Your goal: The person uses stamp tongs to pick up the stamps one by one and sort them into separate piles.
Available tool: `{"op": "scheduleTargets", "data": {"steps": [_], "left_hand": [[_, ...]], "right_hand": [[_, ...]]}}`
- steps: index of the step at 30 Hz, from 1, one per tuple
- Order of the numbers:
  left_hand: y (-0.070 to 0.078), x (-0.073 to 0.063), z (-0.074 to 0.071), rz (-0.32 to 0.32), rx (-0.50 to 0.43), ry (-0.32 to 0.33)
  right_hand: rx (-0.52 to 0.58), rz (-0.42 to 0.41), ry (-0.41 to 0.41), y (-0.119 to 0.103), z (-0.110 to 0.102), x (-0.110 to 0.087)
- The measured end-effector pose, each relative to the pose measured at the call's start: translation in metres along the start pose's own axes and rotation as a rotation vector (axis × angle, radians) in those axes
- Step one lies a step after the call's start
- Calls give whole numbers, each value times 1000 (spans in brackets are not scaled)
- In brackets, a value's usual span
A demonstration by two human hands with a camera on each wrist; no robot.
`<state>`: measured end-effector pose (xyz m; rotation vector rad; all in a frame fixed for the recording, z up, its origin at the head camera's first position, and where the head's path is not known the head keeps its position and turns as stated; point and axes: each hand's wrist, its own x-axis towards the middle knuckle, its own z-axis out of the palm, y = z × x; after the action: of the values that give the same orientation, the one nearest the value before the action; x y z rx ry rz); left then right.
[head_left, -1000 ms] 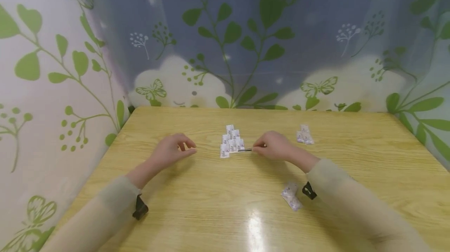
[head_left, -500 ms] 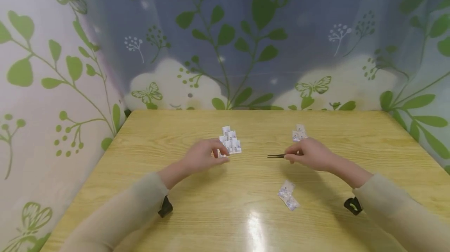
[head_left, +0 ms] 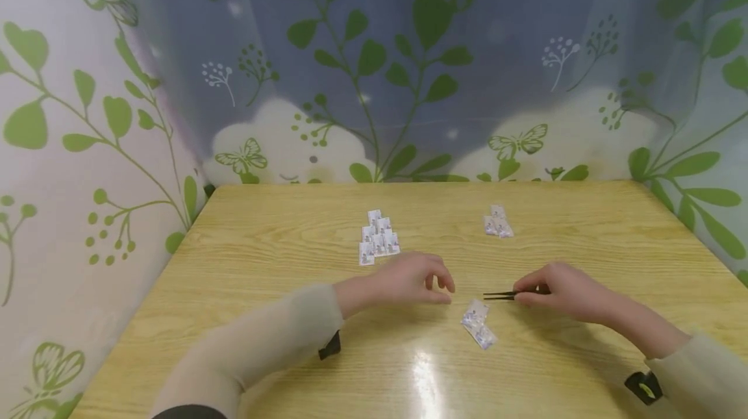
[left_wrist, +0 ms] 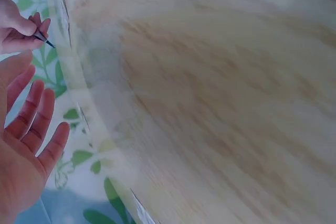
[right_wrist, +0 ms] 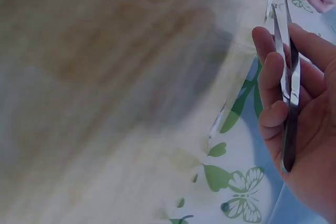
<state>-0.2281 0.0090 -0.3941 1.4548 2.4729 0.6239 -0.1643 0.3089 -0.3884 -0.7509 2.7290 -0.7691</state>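
In the head view my right hand (head_left: 563,292) grips a pair of dark metal tweezers (head_left: 499,295), tips pointing left and slightly apart. The right wrist view shows the tweezers (right_wrist: 289,87) lying along the palm between thumb and fingers, with nothing between the tips. My left hand (head_left: 411,279) hovers above the table with fingers loosely bent and holds nothing; in the left wrist view its fingers are spread. Just below and between the hands lies a small heap of clear-wrapped, printed packets (head_left: 478,325), touching neither hand.
A stepped group of several small white printed cards or packets (head_left: 378,240) lies at the table's back middle. A smaller cluster of similar packets (head_left: 498,223) sits to the back right. The wooden table (head_left: 280,230) meets a patterned curtain (head_left: 374,68) behind.
The right hand has drawn the tweezers away from the stepped group, rightward and nearer. The left hand has moved right and nearer, toward the front heap.
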Motion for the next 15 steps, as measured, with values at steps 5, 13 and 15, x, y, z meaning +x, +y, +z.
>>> {"op": "scheduleTargets", "data": {"steps": [5,13,15], "left_hand": [[3,8,11,71,7,-85],[2,12,24,116,29,-144],[4,15,26,111,41,-136]], "right_hand": [[-4,4,-9,5,5,-11],[43,-14,-44,12,7,-19],[53,-32,-55,12,9,-17]]}}
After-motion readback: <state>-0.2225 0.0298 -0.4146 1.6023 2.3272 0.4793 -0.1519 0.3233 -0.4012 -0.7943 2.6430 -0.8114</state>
